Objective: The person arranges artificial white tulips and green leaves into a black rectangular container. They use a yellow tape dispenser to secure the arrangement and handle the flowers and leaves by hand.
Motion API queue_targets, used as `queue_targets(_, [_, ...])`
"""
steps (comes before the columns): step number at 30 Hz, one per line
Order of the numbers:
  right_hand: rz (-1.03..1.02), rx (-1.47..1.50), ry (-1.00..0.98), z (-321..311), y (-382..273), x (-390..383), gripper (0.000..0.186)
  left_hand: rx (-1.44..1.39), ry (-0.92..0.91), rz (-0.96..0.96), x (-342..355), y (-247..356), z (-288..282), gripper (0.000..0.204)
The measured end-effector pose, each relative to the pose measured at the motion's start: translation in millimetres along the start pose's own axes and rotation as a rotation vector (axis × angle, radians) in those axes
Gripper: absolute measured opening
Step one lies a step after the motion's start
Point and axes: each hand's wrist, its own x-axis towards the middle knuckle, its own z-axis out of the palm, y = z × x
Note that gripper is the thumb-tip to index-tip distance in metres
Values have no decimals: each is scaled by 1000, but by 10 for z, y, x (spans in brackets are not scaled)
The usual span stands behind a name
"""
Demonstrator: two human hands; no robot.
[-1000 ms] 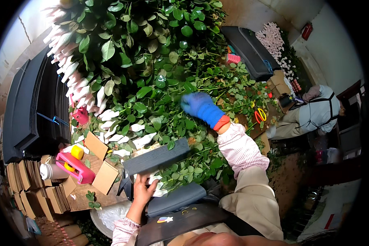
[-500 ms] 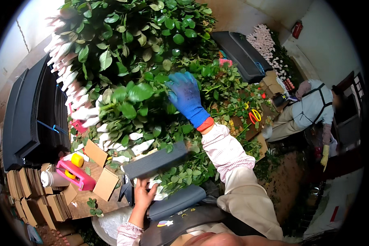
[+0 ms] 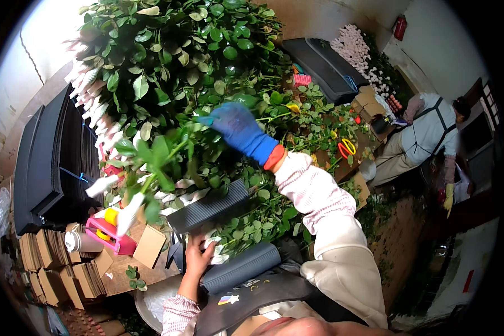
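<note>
My right hand (image 3: 232,126), in a blue glove with a red cuff, grips a leafy rose stem (image 3: 175,150), slightly blurred, whose white-sleeved bud (image 3: 130,214) hangs at lower left. My bare left hand (image 3: 197,255) is curled beside white-sleeved buds (image 3: 218,259) at the lower end of a grey corrugated sheet (image 3: 206,204); what its fingers hold is partly hidden. Under that sheet lie leafy stems (image 3: 255,223). A rolled grey corrugated piece (image 3: 241,266) rests against my apron (image 3: 229,308).
A tall leafy rose pile (image 3: 168,50), black sheet stack (image 3: 47,157), cardboard pieces (image 3: 53,280), pink tape dispenser (image 3: 120,241), cup (image 3: 81,243) and yellow-handled scissors (image 3: 347,148) surround me. At right, a co-worker (image 3: 423,134) bends over near pink roses (image 3: 355,50).
My right hand has moved leftward and drawn a stem with a white-sleeved bud out toward the lower left. My left hand stays put. The co-worker's yellow-gloved arm has come into clearer view.
</note>
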Motion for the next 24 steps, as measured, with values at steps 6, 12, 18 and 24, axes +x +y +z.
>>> queue_targets(6, [565,-219,-124,302,1256,-879,52,-73,12,-23,-17,94,42,39])
queue_targets(12, [209,-196,96,-325,1003,-967,49,2,-6,13,-47,-89,124,41])
queue_targets(18, [236,172,230,-860,666,-1218,44,-21,15,-43,-119,-319,149,48])
queue_targets(24, [217,641,-142,-1332,-237,-1722,39,-161,-75,-216,-204,-614,130,51])
